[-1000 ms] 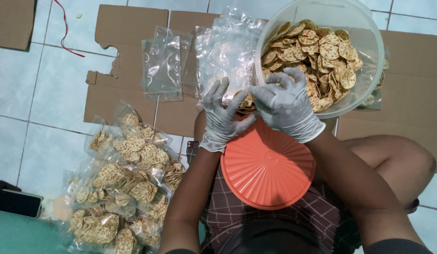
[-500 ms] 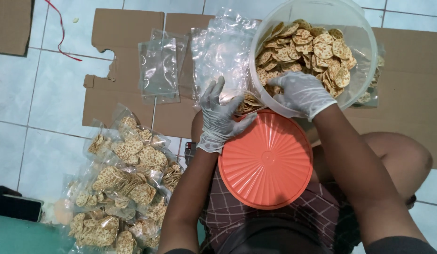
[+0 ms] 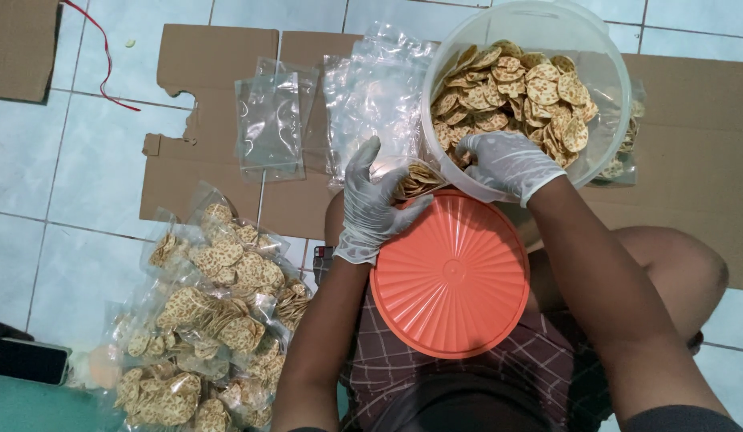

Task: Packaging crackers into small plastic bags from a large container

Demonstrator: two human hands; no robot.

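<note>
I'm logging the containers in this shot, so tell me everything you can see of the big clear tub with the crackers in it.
The tub is a large round container of translucent, whitish plastic, standing upright and open on flattened cardboard over the tiled floor. It holds many thin, round, speckled golden crackers, heaped against the nearer wall. The gloved right hand reaches over its near rim into the crackers. An orange ribbed lid lies just in front of it. Clear bags lie at its left.

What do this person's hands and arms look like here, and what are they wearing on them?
Both the left hand and the right hand wear thin, wrinkled whitish disposable gloves that end at the wrist. The forearms are bare, with no sleeves, watch or jewellery visible.
</note>
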